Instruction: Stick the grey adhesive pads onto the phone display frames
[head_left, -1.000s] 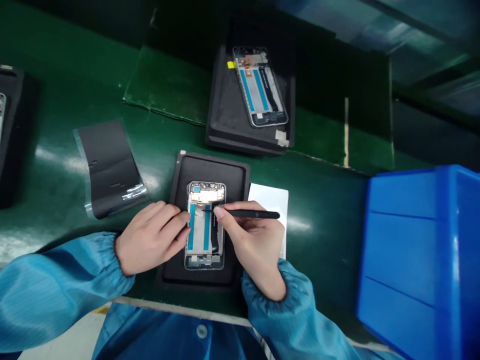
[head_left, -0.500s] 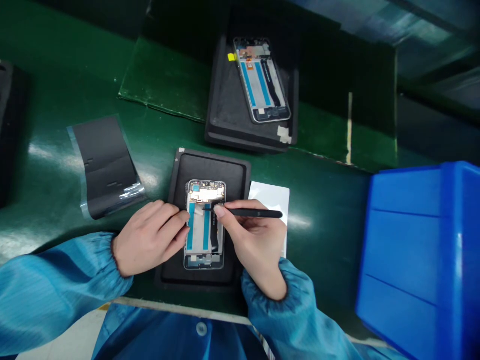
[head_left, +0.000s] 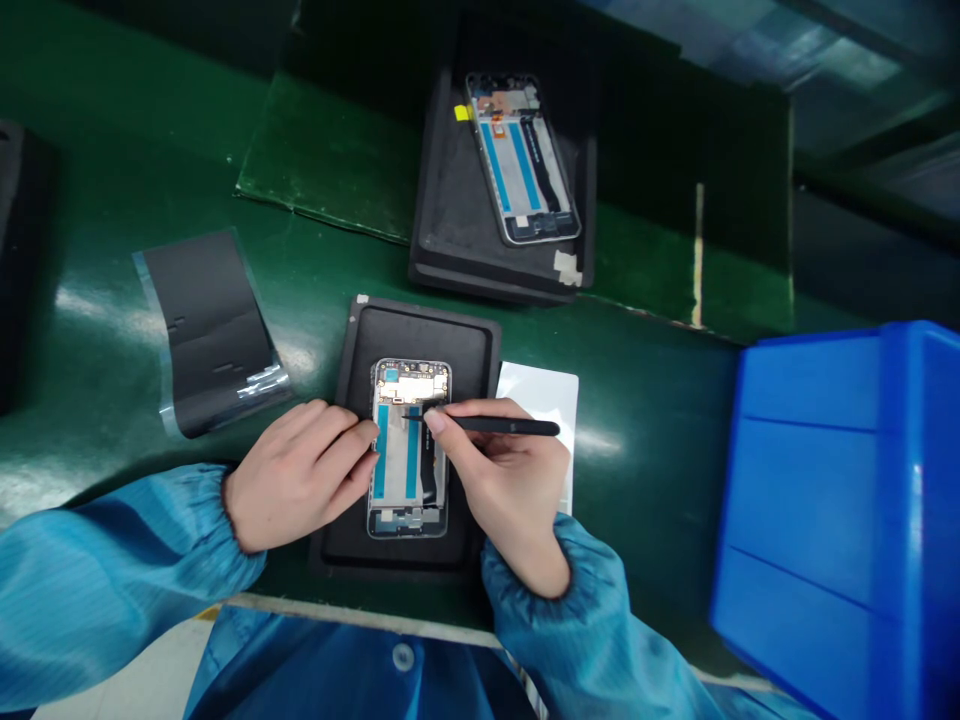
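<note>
An opened phone [head_left: 395, 455], its circuit board and two blue adhesive strips showing, lies in a black tray [head_left: 420, 325]. My left hand [head_left: 304, 470] is closed, with thumb and fingertips gripping the phone's left edge. Black tweezers [head_left: 510, 425] are pinched in my right hand [head_left: 514, 480], which rests over the phone's right side. Their tips reach the bare metal between the blue strips, just below the board. A small pale piece [head_left: 403, 420] is at the tips; I cannot tell whether it is gripped.
Behind, a second opened phone [head_left: 523, 160] with a yellow tab lies on stacked black trays [head_left: 457, 235]. A dark film sheet [head_left: 214, 330] is at left, and a white sheet [head_left: 540, 390] lies partly under my right hand. A blue bin [head_left: 806, 500] stands at right.
The tweezers' tips have shifted slightly, and the pale piece at them looks narrower and more upright. My left hand and the phone have stayed in place.
</note>
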